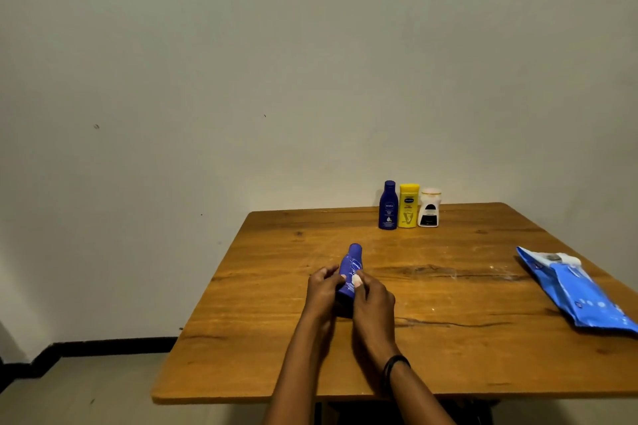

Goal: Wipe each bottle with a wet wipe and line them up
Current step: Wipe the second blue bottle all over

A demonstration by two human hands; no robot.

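Observation:
A small blue bottle [352, 269] is held tilted above the wooden table [448, 338], its cap pointing away from me. My left hand [322, 290] grips its lower body from the left. My right hand [374, 297] presses a small white wet wipe [357, 279] against the bottle's front. At the table's far edge three bottles stand upright in a row, touching: a taller blue bottle [388, 205], a yellow bottle [408, 205] and a white bottle [429, 207].
A blue pack of wet wipes [580, 290] lies at the table's right edge, its flap open. The table stands against a plain wall. Floor shows to the left. A black band is on my right wrist.

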